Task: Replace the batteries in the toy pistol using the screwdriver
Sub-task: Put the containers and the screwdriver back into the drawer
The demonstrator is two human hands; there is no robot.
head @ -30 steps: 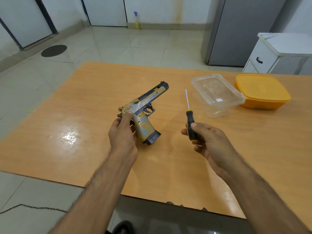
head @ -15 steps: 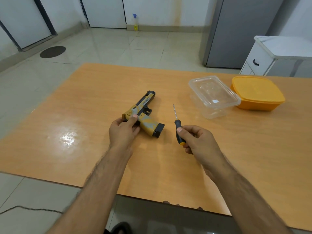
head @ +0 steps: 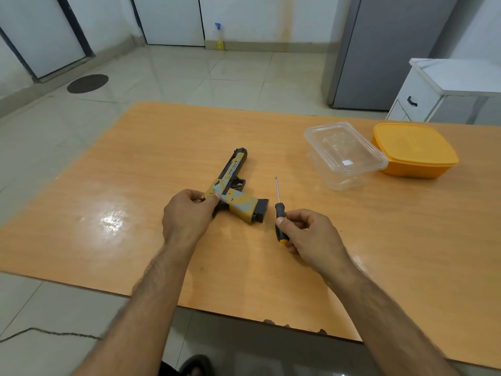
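Note:
The toy pistol, yellow and grey with a black slide, lies on its side on the wooden table. Its barrel points away from me and its grip points right. My left hand pinches the rear end of the pistol between thumb and fingers. My right hand grips the black and orange handle of the screwdriver, just right of the pistol's grip. The thin metal shaft points away from me, its tip free above the table.
A clear plastic container with its lid on stands at the back right, touching an orange lidded box. Beyond the table are a grey fridge and a white cabinet. The table's near edge runs below my forearms.
The pistol was held up off the table a second ago; my left hand has laid it flat on its side. My right hand has brought the screwdriver down and closer to the pistol.

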